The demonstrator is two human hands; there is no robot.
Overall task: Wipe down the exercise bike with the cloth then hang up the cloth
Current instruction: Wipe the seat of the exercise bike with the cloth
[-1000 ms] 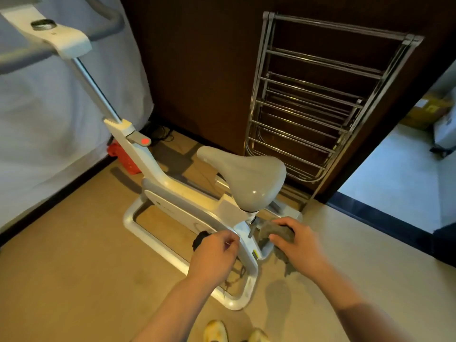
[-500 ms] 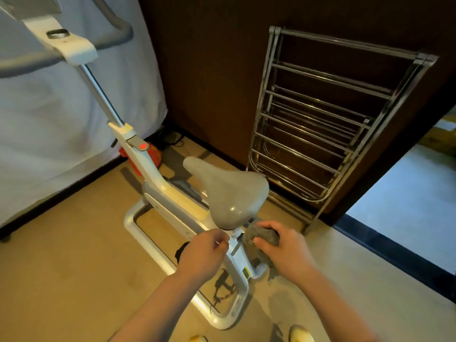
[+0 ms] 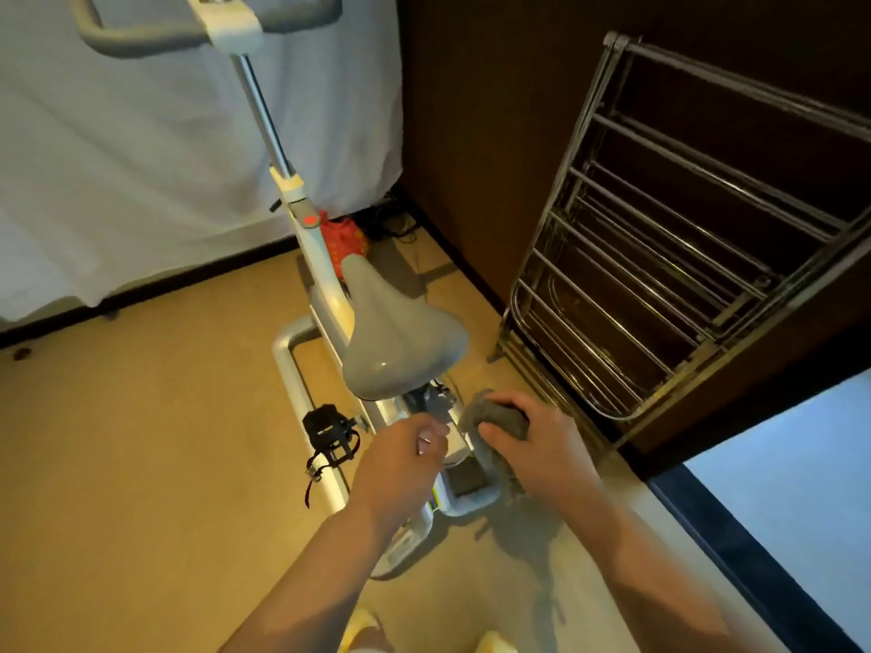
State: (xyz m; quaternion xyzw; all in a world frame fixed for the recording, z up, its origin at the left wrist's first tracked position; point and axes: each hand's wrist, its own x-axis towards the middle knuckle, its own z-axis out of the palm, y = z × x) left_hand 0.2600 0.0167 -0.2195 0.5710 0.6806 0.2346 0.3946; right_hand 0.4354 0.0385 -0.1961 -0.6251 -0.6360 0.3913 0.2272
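Head view: lower centre, the right hand [image 3: 537, 445] holds the bunched cloth [image 3: 495, 417] against the bike [image 3: 330, 304] frame under the seat [image 3: 400, 341], likely wiping. The left hand [image 3: 400, 464], curled, seems to steady it; what its grip pinches I cannot tell.

Glossy smooth grey plastic on the saddle [image 3: 400, 351]. Satin white frame [image 3: 325, 294], shiny metal post [image 3: 264, 110]. Soft, nubby grey cloth [image 3: 499, 417]. Polished chrome drying rack [image 3: 660, 256]. Matt beige floor [image 3: 141, 464]. Dark wood-look wall [image 3: 495, 110]. Creased white fabric sheet [image 3: 141, 157].
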